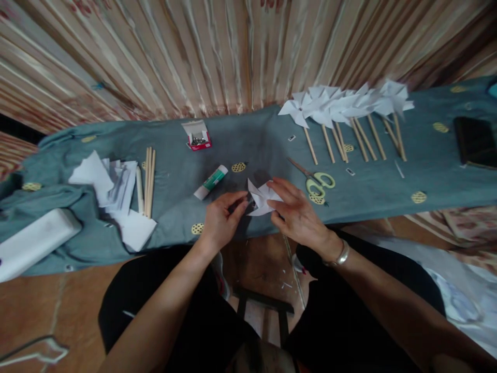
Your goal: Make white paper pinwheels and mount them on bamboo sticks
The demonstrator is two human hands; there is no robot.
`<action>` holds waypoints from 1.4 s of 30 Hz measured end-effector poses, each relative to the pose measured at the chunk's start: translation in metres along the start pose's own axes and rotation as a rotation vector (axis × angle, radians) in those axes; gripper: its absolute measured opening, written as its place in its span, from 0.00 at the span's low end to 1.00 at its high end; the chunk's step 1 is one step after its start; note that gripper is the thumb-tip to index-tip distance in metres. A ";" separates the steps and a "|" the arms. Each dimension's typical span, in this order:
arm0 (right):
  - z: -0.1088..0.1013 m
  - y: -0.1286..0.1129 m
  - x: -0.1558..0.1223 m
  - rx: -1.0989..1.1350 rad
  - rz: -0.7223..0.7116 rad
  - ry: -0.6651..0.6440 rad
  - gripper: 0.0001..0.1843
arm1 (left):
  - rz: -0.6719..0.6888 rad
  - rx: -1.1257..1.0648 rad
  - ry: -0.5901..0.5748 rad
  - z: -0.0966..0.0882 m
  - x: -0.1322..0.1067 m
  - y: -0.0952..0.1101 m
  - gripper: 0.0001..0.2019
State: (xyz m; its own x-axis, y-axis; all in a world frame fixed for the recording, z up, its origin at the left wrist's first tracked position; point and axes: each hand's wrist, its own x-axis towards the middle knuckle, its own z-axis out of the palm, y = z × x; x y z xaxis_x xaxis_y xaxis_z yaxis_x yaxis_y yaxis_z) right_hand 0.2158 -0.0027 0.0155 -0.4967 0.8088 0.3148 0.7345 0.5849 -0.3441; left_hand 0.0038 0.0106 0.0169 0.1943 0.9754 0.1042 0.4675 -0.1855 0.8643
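A white paper pinwheel (261, 199) with folded points is held just above the near edge of the cloth-covered table. My right hand (297, 211) grips it from the right, thumb below and fingers on top. At its left side my left hand (224, 216) is closed in a pinch, fingertips close to the paper; what lies between them is too small to make out. Green-handled scissors (316, 184) lie beyond my right hand. A green and white glue stick (212, 181) is beyond my left hand. Further back stands an open red box (200, 144) of small metal pins.
Several finished pinwheels (330, 106) on wooden sticks lie in a row at the back right. Paper pieces (126, 186) and several loose sticks (149, 181) are on the left, near a white case (41, 241). A dark phone (474, 141) lies far right. A curtain (217, 57) hangs behind.
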 end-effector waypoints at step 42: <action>-0.023 -0.022 0.013 0.117 -0.128 0.306 0.28 | -0.318 -0.996 0.063 0.020 0.014 0.039 0.17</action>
State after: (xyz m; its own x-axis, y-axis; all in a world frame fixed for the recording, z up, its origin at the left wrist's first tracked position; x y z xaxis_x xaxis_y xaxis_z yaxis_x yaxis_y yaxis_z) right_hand 0.2036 -0.0070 0.0471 -0.4066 0.6834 0.6063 0.6086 0.6976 -0.3782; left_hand 0.0420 0.0143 0.0424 0.1287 0.9716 -0.1985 -0.4378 0.2353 0.8677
